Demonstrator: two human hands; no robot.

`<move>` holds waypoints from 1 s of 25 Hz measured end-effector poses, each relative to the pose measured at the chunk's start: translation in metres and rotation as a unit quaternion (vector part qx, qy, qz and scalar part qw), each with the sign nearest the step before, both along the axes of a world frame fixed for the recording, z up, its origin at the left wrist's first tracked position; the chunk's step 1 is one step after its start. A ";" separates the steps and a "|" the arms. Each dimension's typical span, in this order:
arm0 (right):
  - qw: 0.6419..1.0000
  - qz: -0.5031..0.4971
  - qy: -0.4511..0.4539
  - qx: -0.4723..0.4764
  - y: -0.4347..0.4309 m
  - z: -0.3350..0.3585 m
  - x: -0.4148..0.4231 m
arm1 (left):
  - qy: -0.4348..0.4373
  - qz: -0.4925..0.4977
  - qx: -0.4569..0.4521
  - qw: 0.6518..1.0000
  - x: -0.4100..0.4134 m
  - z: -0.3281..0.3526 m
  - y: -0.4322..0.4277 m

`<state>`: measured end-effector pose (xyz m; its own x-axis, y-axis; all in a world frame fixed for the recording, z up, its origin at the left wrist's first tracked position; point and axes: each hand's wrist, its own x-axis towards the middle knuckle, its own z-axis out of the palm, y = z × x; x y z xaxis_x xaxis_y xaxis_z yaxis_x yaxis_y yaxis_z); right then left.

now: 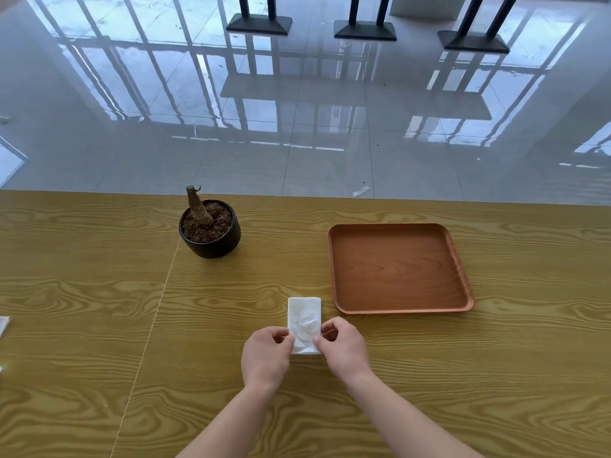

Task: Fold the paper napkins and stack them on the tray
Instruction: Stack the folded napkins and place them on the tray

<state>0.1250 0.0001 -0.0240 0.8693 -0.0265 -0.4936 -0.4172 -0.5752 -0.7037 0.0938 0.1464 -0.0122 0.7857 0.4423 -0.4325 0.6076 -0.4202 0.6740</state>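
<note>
The brown tray (396, 269) sat on the wooden table (82, 292) with nothing in it. To its left, well apart, stood a black pot (211, 241) full of brown soil, and a dry cut stump (197, 206) stuck up out of the soil, leaning a little. A white napkin (304, 320), folded into a tall thin shape and a bit wrinkled, lay flat on the table just beside the near left corner of the tray, not touching it. The left hand (266, 353) pinched the napkin's near left edge with thumb and fingers. The right hand (344, 347) pinched the near right edge the same way. The far end of the napkin stuck out past both hands. More white paper (3, 325) showed at the table's far left edge.
</note>
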 end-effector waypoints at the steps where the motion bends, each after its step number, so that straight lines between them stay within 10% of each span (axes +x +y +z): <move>1: 1.000 0.002 0.000 0.000 0.000 0.000 0.001 | -0.004 0.000 0.002 1.000 0.000 0.000 0.000; 15: 0.994 0.039 -0.094 -0.029 -0.021 0.004 0.020 | 0.041 0.090 -0.101 0.990 -0.022 -0.005 -0.002; 25: 0.920 0.352 -0.088 -0.150 -0.005 0.002 0.074 | 0.091 0.303 -0.364 0.876 -0.023 0.008 -0.030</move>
<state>0.1990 -0.0053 -0.0219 0.7883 0.4619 -0.4065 0.2381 -0.8382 -0.4907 0.0703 0.1163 -0.0039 0.3907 0.3084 -0.8673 0.6958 0.5180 0.4976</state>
